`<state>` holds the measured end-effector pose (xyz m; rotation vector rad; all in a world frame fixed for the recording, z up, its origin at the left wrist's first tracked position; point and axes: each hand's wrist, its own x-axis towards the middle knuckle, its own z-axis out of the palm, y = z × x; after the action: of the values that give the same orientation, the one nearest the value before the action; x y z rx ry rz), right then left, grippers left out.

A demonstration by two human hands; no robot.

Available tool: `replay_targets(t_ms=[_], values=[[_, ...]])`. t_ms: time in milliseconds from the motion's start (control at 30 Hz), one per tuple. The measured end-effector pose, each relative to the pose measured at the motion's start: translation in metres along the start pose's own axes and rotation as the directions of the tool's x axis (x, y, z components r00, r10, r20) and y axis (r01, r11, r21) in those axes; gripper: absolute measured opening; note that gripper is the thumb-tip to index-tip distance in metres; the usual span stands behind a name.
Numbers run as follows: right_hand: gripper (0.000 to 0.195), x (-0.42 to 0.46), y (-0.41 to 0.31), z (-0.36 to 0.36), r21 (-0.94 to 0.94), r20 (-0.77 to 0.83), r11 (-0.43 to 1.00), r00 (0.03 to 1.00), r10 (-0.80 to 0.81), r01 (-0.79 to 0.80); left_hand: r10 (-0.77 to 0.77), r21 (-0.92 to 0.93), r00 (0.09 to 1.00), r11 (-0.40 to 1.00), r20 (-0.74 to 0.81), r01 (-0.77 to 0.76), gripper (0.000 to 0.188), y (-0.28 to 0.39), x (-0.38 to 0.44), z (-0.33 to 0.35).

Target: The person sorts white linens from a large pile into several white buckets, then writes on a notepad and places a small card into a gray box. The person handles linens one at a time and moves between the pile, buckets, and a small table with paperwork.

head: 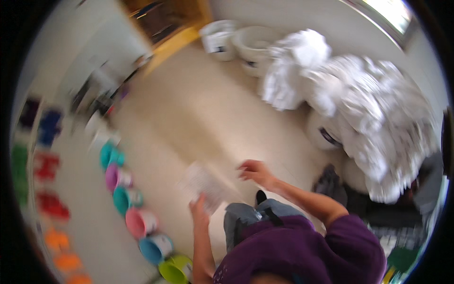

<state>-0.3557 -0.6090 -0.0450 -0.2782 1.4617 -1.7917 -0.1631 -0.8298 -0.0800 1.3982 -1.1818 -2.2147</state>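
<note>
My left hand (pixel 199 207) grips the lower edge of a pale, thin sheet (pixel 207 186), perhaps paper or cloth; motion blur hides its detail. My right hand (pixel 256 173) is raised over the floor to the right of the sheet, its fingers bent and apart, with nothing seen in them. Below the hands, a dark shoe tip (pixel 261 196) shows beyond my grey trousers.
Coloured buckets, including a pink one (pixel 142 223) and a lime one (pixel 175 268), form a row at left. White cloths (pixel 376 106) are heaped over pale tubs at right. More pale tubs (pixel 255 46) stand by the far wall. Coloured items hang at far left.
</note>
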Motion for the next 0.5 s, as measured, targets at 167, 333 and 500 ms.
replay_targets(t_ms=[167,333,500], values=[[0.026,0.102,-0.037,0.059,-0.333,0.227,0.903,0.952,-0.204,0.273,-0.032,-0.034,0.987,0.999,0.155,0.037,0.041,0.012,0.095,-0.059],[0.026,0.163,-0.037,0.071,-0.242,-0.036,0.931,0.956,-0.291,0.274,-0.125,0.183,0.878,0.982,0.462,0.044,0.05,0.069,0.213,0.018],[0.027,0.198,-0.054,0.069,-0.231,-0.362,0.955,0.894,-0.263,0.187,-0.06,0.484,0.662,0.733,0.747,-0.478,0.038,0.179,0.29,0.108]])
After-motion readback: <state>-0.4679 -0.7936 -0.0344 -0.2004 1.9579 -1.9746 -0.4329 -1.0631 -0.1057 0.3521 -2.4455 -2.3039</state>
